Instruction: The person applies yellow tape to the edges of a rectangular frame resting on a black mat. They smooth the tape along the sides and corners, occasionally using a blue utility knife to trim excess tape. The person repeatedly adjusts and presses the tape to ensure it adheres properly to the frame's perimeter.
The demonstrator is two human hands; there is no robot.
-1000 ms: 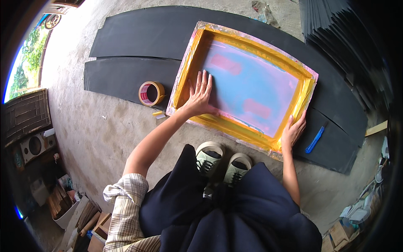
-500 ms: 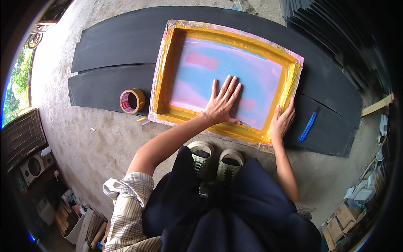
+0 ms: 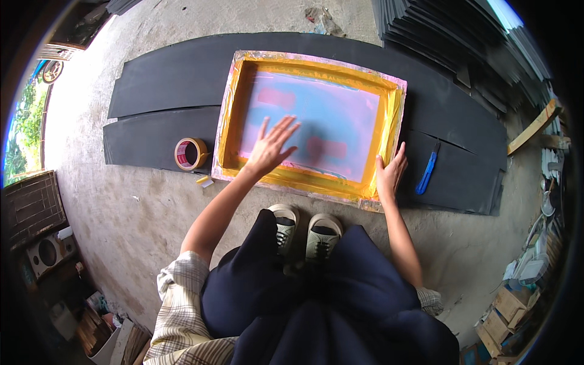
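A screen printing frame (image 3: 391,135) lies on dark grey sheets, its inner edges covered in shiny yellow tape. Its mesh (image 3: 340,109) is pink and blue with two darker pink patches. My left hand (image 3: 271,148), fingers spread and holding nothing, is over the left part of the mesh; a soft shadow falls on the mesh to its right. At the frame's lower right corner my right hand (image 3: 391,175) grips the side rail, thumb on top and fingers along the outer edge. A blue utility knife (image 3: 427,174) rests on the sheet just right of that hand.
A roll of tape (image 3: 201,154) sits left of the frame, near a small yellow-and-white scrap (image 3: 204,181). The dark sheets (image 3: 164,79) spread over a concrete floor (image 3: 134,213). More sheets (image 3: 426,42) are stacked at the far right. Wooden blocks (image 3: 502,313) lie lower right.
My left hand has shifted left across the mesh and appears lifted from it. My right hand keeps its hold on the frame's corner. The whole view has shifted slightly.
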